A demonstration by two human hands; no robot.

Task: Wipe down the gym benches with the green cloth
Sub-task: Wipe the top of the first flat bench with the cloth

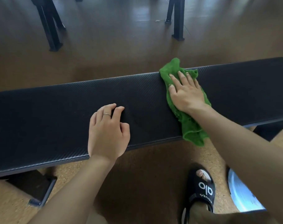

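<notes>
cloth: crumpled green terry cloth [188, 125], bunched up and laid across the black padded counter [57, 110] from far edge to near edge, toward the right end. One end pokes past the far edge, the other flops over the near edge and hangs a bit.

right hand: the right hand [186, 91] is flat on top of the cloth, fingers straight and spread wide, pressing it onto the padding. Fingertips point at the far edge. Forearm comes in from the lower right.

left hand: the left hand [107, 131] sits on bare padding near the middle of the counter, close to the near edge and well apart from the cloth. Fingers are curled with the tips on the surface, holding nothing. Thin silver ring [107, 114] on one finger.

counter: long, narrow, textured black upholstery with a woven look, running across the whole view. A dark metal foot [39, 189] shows under its left end.

floor: brown cork-like floor [145, 167] all around.

foot: black slide sandal [201, 189] with white lettering, planted on the floor just in front of the counter's near edge, right of centre.

further back: black metal legs [51, 25] of another frame stand on the floor past the far edge.

lower right: a pale blue something [240, 193] behind the right forearm, too blurry to tell what it is.
</notes>
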